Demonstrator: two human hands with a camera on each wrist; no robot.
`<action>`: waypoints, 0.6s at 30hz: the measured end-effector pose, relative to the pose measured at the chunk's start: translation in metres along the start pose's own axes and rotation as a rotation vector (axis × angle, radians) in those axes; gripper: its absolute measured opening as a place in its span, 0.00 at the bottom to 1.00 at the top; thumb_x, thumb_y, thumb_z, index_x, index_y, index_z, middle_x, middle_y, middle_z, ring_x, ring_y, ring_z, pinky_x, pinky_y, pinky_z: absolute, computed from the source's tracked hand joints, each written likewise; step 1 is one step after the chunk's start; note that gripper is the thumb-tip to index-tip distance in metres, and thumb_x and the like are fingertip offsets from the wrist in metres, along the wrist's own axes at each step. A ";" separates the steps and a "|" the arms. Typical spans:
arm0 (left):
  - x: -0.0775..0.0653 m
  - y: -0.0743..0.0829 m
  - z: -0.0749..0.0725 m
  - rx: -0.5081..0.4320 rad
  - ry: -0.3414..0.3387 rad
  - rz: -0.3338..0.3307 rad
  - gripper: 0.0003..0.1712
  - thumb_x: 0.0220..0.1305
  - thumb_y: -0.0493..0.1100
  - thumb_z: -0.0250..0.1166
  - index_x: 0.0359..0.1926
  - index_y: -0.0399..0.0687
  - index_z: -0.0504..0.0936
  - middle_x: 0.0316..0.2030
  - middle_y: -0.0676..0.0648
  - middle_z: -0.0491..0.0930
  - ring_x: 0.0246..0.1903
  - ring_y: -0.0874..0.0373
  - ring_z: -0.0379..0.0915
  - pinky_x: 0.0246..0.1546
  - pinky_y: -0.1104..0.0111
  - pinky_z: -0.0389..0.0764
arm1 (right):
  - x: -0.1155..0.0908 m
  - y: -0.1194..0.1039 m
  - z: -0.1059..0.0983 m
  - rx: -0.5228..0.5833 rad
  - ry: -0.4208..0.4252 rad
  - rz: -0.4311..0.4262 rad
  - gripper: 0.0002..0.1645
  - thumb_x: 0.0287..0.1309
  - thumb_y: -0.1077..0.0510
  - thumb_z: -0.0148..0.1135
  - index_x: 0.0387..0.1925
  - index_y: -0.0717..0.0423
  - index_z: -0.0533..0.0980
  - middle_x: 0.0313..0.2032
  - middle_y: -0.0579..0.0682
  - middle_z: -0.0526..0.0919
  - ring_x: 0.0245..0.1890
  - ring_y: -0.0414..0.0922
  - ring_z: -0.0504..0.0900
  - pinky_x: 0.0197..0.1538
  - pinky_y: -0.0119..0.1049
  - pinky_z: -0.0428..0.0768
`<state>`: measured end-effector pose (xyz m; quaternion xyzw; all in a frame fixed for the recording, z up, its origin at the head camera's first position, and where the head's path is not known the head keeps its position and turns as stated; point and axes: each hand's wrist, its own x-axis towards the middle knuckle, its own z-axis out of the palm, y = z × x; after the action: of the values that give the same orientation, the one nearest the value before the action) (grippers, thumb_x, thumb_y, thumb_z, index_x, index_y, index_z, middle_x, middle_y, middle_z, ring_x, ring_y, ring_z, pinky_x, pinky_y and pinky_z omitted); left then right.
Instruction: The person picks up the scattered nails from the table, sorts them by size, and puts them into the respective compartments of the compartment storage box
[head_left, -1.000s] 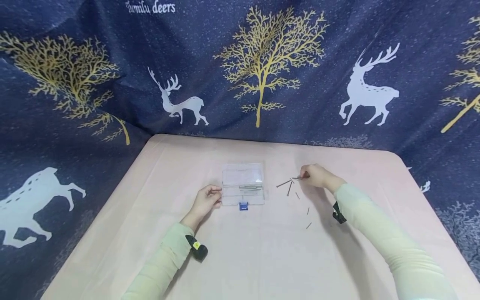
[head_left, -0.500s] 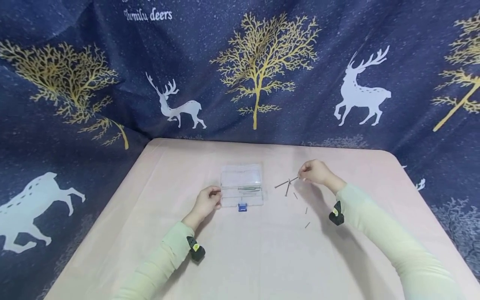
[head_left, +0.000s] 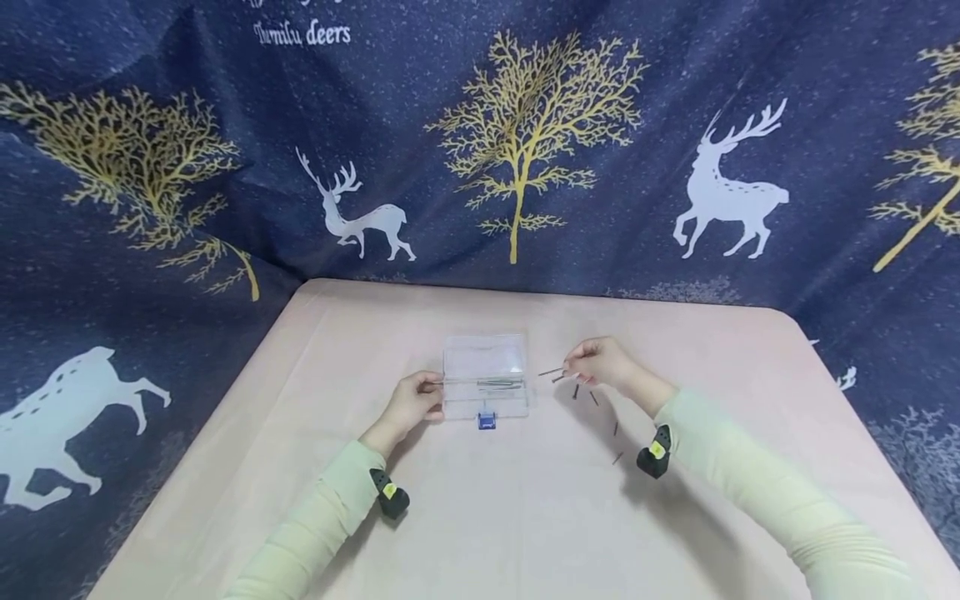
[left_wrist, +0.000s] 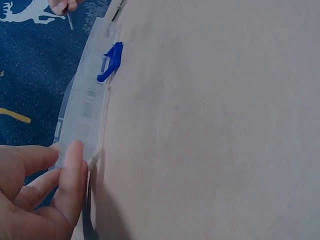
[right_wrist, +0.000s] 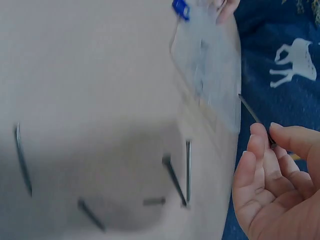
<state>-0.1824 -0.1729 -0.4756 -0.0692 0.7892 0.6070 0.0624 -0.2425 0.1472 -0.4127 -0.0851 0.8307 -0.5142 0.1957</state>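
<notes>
A clear plastic box [head_left: 467, 410] lies with its lid raised on the table, a blue latch [head_left: 487, 421] at its front and several nails [head_left: 498, 384] inside. My left hand [head_left: 408, 407] grips its left end; in the left wrist view, thumb and fingers pinch the box's corner [left_wrist: 82, 115]. To the right of the box, my right hand [head_left: 606, 363] is raised off the table. In the right wrist view, its thumb and forefinger pinch one nail [right_wrist: 253, 112] by the head end, the shank pointing toward the box. Below that hand lie several loose nails [right_wrist: 175, 180].
Smaller loose nails [head_left: 617, 458] trail toward the front on the right. A pale pink cloth [head_left: 487, 517] covers the table. Behind it hangs a dark blue curtain [head_left: 450, 125] printed with deer and trees.
My right hand has picked a nail from the pile and moved left with it, toward the box. The left hand stays at the box.
</notes>
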 end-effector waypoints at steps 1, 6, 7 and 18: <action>0.000 0.000 0.000 -0.001 -0.003 0.003 0.21 0.59 0.26 0.54 0.56 0.27 0.72 0.45 0.31 0.75 0.34 0.53 0.78 0.33 0.65 0.88 | 0.000 -0.001 0.004 0.020 -0.006 0.000 0.13 0.57 0.67 0.58 0.40 0.75 0.75 0.25 0.46 0.84 0.22 0.36 0.77 0.27 0.27 0.81; 0.002 -0.002 -0.002 -0.037 -0.022 0.000 0.22 0.58 0.25 0.54 0.55 0.26 0.71 0.44 0.31 0.75 0.32 0.54 0.77 0.31 0.66 0.88 | -0.001 -0.005 0.022 0.086 -0.028 0.007 0.12 0.57 0.67 0.57 0.41 0.74 0.75 0.24 0.43 0.83 0.21 0.35 0.76 0.25 0.25 0.79; 0.003 -0.002 -0.002 -0.044 -0.026 0.002 0.22 0.58 0.25 0.53 0.55 0.26 0.71 0.44 0.31 0.75 0.32 0.55 0.77 0.31 0.66 0.88 | -0.001 -0.005 0.026 0.083 -0.029 0.005 0.12 0.57 0.67 0.57 0.41 0.74 0.76 0.24 0.43 0.83 0.21 0.36 0.76 0.25 0.24 0.79; 0.002 -0.003 -0.004 -0.110 -0.044 -0.062 0.22 0.60 0.25 0.52 0.57 0.28 0.70 0.40 0.39 0.73 0.29 0.57 0.75 0.33 0.65 0.88 | 0.008 -0.012 0.061 0.161 -0.024 -0.010 0.13 0.57 0.68 0.58 0.41 0.76 0.75 0.27 0.51 0.84 0.24 0.40 0.79 0.34 0.33 0.85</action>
<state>-0.1836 -0.1778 -0.4779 -0.0833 0.7507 0.6485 0.0947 -0.2251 0.0887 -0.4281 -0.0796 0.7839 -0.5791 0.2092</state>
